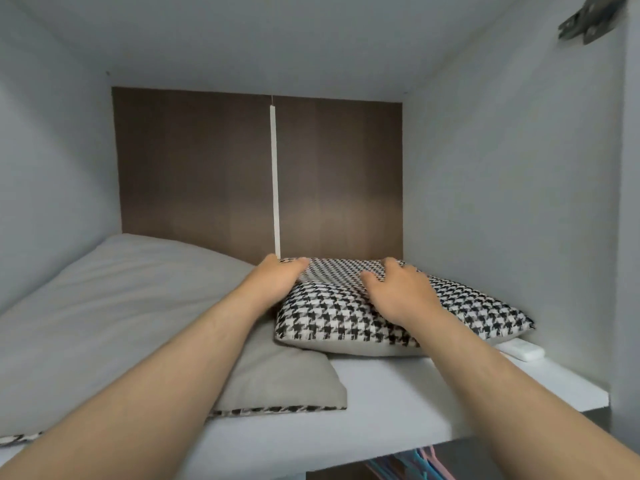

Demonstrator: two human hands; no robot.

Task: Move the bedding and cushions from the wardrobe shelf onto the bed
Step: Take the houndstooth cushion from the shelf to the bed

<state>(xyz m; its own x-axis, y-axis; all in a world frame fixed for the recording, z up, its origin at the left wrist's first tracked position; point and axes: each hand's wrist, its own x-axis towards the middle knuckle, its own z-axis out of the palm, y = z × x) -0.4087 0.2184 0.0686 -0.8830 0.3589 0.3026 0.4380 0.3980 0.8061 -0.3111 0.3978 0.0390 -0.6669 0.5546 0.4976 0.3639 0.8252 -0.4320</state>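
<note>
Your left hand & right hand grip the checked cushion near its far edge, on the shelf. Its corner lies on the grey cushion, small white box just beside, so a fast pull could drag either off.

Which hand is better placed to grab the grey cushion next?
Left: the left hand is nearer, forearm over the grey cushion; the right hand rests on the houndstooth cushion, farther right.
</note>
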